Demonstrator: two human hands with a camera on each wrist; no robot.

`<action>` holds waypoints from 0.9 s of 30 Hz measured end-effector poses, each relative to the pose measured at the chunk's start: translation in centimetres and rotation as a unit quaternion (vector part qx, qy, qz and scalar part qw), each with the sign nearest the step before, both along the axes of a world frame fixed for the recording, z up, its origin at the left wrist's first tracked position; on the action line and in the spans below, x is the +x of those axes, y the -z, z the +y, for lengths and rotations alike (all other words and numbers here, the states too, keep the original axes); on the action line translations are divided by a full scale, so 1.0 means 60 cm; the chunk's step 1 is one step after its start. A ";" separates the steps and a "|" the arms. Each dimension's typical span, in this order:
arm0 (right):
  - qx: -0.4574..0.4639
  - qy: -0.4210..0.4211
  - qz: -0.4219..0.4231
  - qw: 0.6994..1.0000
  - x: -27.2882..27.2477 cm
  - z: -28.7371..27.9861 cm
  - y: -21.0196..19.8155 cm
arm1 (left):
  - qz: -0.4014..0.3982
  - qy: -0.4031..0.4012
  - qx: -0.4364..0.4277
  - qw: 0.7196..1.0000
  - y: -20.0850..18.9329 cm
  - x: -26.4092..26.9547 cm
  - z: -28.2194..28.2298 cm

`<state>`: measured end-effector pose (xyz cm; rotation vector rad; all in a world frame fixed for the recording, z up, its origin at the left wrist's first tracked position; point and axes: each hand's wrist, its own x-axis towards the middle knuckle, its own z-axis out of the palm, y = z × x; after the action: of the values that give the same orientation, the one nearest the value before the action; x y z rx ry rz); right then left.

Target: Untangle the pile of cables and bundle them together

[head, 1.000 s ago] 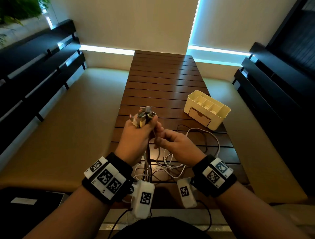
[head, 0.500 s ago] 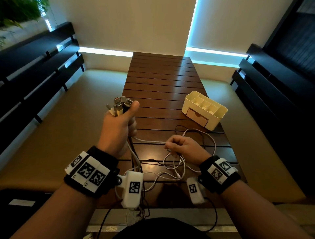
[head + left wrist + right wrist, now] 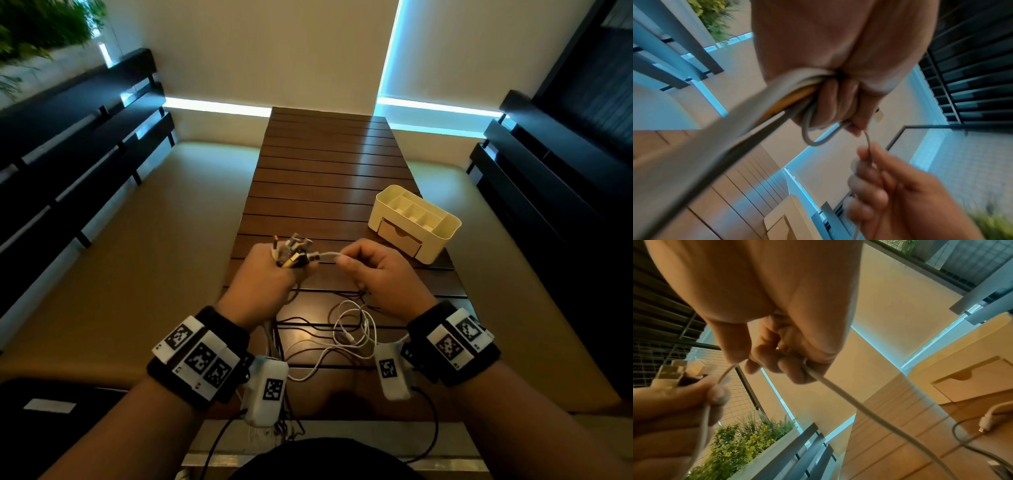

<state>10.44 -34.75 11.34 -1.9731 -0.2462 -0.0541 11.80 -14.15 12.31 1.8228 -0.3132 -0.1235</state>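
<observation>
My left hand (image 3: 270,274) is fisted round a bunch of cable ends (image 3: 293,251), whose plugs stick up above the thumb. In the left wrist view the gathered cables (image 3: 781,97) run out under the curled fingers. My right hand (image 3: 373,270) pinches a white cable (image 3: 327,255) just behind its plug, which touches the bunch. The same white cable (image 3: 849,400) trails down from my right fingers (image 3: 789,369) to the table. Loose white and dark cables (image 3: 346,334) lie in loops on the slatted wooden table (image 3: 325,171) between my wrists.
A cream desk organiser (image 3: 414,222) with compartments and a small drawer stands on the table to the right of my hands. Beige bench seats (image 3: 120,257) flank the table, with dark slatted backrests (image 3: 68,137) on both sides. A loose plug (image 3: 842,424) lies near the organiser.
My left hand moved right and lower over the table with the bunch. My right hand rose from the loose loops, bringing a white cable's plug end up to the bunch.
</observation>
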 end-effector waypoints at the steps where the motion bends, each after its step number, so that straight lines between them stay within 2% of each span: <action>1: 0.008 0.007 0.013 1.000 0.000 -0.005 0.006 | 0.024 -0.019 -0.036 0.999 0.001 0.003 0.007; 3: 0.023 0.033 0.035 0.999 0.001 -0.014 0.016 | 0.071 -0.051 -0.085 0.993 0.005 0.008 0.022; 6: -0.006 0.055 0.030 0.998 0.004 -0.019 0.014 | 0.064 -0.070 -0.031 0.995 0.017 0.009 0.034; 8: -0.079 0.040 0.025 0.996 0.009 -0.016 0.006 | 0.057 -0.087 0.011 0.995 0.022 0.007 0.032; 11: -0.226 -0.008 0.038 0.973 0.018 -0.006 -0.002 | 0.018 -0.095 0.032 0.995 0.015 0.008 0.021; 13: -0.270 -0.031 0.028 0.962 0.019 0.005 -0.007 | -0.010 -0.072 0.053 0.996 0.004 0.005 0.007; 17: -0.217 -0.054 -0.053 0.973 0.016 0.022 -0.026 | -0.025 0.036 0.126 0.991 -0.002 0.000 -0.013; 22: -0.131 -0.060 -0.073 0.987 0.008 0.012 -0.023 | -0.013 0.060 0.097 0.993 -0.011 0.007 0.011; 23: -0.110 -0.045 -0.067 0.991 0.008 0.007 -0.019 | -0.008 0.043 0.081 0.996 -0.013 0.008 0.016; 25: -0.084 -0.005 -0.041 0.996 0.009 -0.008 -0.008 | 0.040 -0.002 -0.006 0.999 -0.012 0.012 0.031; 27: -0.073 0.026 -0.007 0.997 0.011 -0.024 0.005 | 0.085 -0.030 -0.079 0.993 -0.010 0.015 0.046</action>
<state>11.08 -36.19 11.02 -2.1246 -0.2118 -0.0862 12.69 -11.37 12.89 1.6500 -0.1434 -0.2055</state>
